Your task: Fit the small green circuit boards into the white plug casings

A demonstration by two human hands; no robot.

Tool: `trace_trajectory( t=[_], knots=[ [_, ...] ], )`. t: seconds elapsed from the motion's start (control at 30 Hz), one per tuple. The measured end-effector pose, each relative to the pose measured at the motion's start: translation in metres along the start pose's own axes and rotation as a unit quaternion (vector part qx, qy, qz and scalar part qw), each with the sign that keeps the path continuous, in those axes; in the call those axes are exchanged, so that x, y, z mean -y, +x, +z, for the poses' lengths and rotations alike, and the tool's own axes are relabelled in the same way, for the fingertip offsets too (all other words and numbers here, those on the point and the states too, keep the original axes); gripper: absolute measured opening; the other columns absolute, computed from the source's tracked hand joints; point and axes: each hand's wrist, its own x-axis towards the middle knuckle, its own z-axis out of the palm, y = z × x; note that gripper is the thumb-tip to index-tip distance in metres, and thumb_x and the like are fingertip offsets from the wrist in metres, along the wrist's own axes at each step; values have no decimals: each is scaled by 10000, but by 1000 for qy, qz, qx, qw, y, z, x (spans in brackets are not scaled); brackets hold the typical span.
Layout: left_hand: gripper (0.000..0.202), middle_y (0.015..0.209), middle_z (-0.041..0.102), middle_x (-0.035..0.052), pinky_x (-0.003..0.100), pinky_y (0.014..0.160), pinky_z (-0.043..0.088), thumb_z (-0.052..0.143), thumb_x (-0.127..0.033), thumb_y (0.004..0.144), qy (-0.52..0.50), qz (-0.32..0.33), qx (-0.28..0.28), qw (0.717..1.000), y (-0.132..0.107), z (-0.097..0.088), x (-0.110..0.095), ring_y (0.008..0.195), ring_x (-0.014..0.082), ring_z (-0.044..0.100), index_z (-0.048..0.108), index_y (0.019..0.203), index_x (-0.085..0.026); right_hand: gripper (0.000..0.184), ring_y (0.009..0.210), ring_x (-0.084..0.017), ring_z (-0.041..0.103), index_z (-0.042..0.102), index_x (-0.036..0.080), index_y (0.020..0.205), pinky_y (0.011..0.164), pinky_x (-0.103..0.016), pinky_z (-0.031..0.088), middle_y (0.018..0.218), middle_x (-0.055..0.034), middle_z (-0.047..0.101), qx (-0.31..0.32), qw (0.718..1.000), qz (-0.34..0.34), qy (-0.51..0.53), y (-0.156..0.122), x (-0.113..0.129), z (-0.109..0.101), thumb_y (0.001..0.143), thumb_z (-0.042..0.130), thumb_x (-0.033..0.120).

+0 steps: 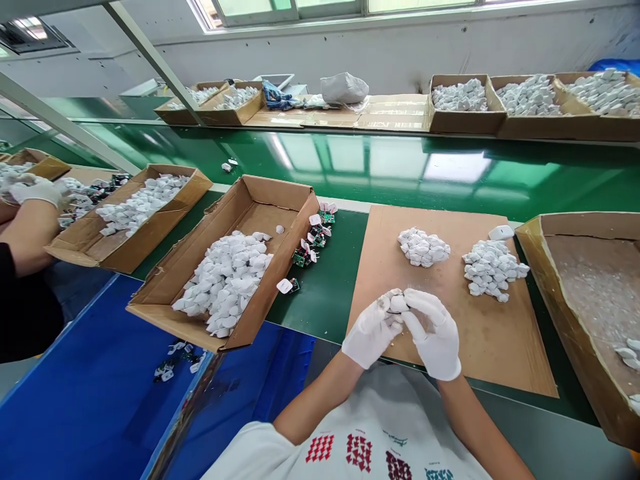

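Note:
Both my hands wear white gloves and meet over the near edge of a brown cardboard sheet (435, 333). Between their fingertips is a small white plastic casing (399, 305). My left hand (371, 330) pinches it from the left, fingers closed. From the right, my right hand (434, 331) grips it with thumb and fingertips. The fingers partly hide the casing. Beyond my hands, two heaps of small white pieces lie on the sheet: a left heap (424, 247) and a right heap (493, 268). A single white casing (501, 232) sits behind the right heap.
At left, a cardboard box (280, 193) holds many white pieces, with small green circuit boards (316, 237) beside it. Another box (575, 223) stands at right. Behind runs a green conveyor (350, 160). A co-worker's gloved hand (37, 189) shows at far left.

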Motion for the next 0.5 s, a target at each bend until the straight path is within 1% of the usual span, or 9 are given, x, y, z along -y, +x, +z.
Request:
trace_trajectory(
  t=[0.07, 0.13, 0.2, 0.27, 0.33, 0.4, 0.43, 0.5],
  knots=[
    [343, 1006, 639, 57, 254, 729, 475, 743, -393, 695, 11, 32, -18, 999, -1, 3, 7, 818, 136, 577, 694, 966, -188, 307, 989, -206, 647, 631, 294, 1076, 840, -397, 563, 1073, -45, 669, -1, 1000, -12, 20, -3, 1, 3, 826, 589, 121],
    [315, 1023, 652, 69, 305, 769, 486, 751, -439, 670, 52, 62, -32, 996, -1, 5, 9, 892, 190, 595, 708, 838, -175, 288, 989, -207, 650, 641, 291, 1056, 837, -398, 567, 1062, -45, 673, 11, 999, -5, 50, -2, 2, 3, 828, 587, 122],
    [347, 990, 675, 83, 364, 806, 490, 759, -486, 639, 96, 85, -40, 991, -1, 5, 9, 921, 238, 608, 703, 763, -166, 229, 965, -204, 657, 655, 284, 1003, 805, -385, 580, 1026, -45, 677, 18, 995, 33, 93, 0, 5, 1, 833, 595, 143],
    [347, 928, 698, 85, 398, 828, 490, 757, -486, 643, 141, 107, -37, 984, -2, 2, 6, 913, 255, 619, 706, 760, -163, 138, 908, -198, 669, 662, 272, 915, 732, -356, 598, 970, -42, 674, 32, 984, 84, 152, 4, 8, -3, 828, 618, 174],
    [298, 880, 711, 74, 395, 830, 488, 744, -453, 676, 191, 134, -32, 972, -2, -2, 2, 887, 244, 622, 705, 724, -162, 68, 859, -192, 675, 659, 256, 858, 663, -325, 606, 934, -41, 666, 61, 971, 127, 193, 8, 12, -7, 808, 653, 210],
    [276, 835, 712, 59, 367, 796, 492, 738, -435, 688, 237, 149, -31, 959, -2, -5, -2, 831, 218, 619, 703, 684, -161, 84, 816, -183, 678, 658, 249, 868, 642, -309, 608, 917, -36, 669, 72, 968, 150, 188, 10, 16, -9, 790, 677, 227],
    [279, 804, 707, 52, 350, 765, 495, 738, -437, 686, 253, 150, -35, 955, -2, -6, -4, 787, 200, 614, 710, 698, -159, 102, 810, -179, 679, 659, 252, 888, 659, -310, 609, 915, -33, 677, 68, 973, 146, 168, 10, 17, -9, 792, 674, 221],
    [327, 720, 689, 39, 316, 687, 490, 745, -449, 670, 274, 141, -46, 950, -1, -5, -9, 678, 163, 588, 734, 808, -153, 150, 823, -174, 680, 665, 270, 927, 714, -320, 604, 913, -21, 694, 44, 989, 98, 102, 9, 17, -8, 814, 638, 175]
  ],
)
